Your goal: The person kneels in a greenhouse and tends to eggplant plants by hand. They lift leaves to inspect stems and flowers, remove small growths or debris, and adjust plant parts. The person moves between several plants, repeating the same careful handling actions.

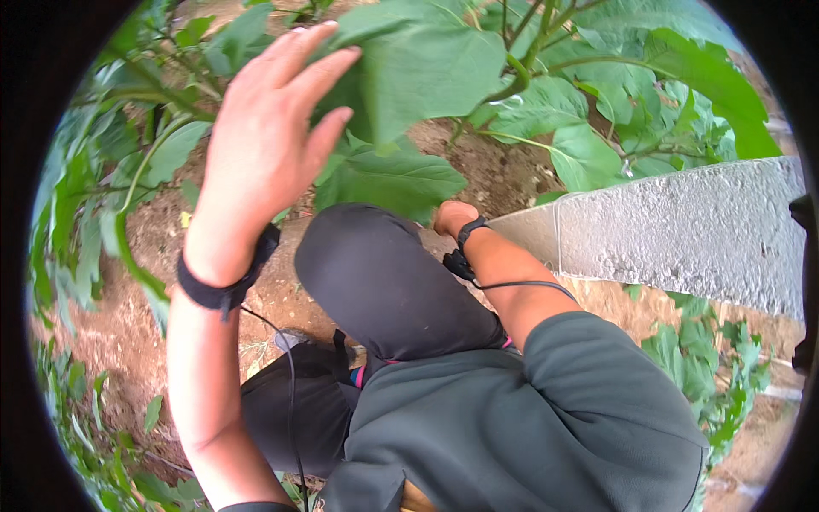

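My left hand (265, 121) is raised at the upper left, its fingers apart beside a large, lobed green leaf (422, 70). Whether the fingertips touch the leaf I cannot tell. My right hand (455, 216) is low near the soil, just past my bent knee. Its fingers are mostly hidden, so what they hold does not show. Another broad leaf (397, 179) hangs between the hands. Thick green stems (531, 57) of the plant rise at the top. Each wrist wears a black strap with a cable.
A rough grey concrete post (678, 224) juts in from the right, close to my right forearm. Leafy plants (83, 211) line the left side, and more foliage (697, 358) grows at the lower right. Brown soil (147, 256) lies below, with a thin cable (291, 384) hanging beside my left forearm.
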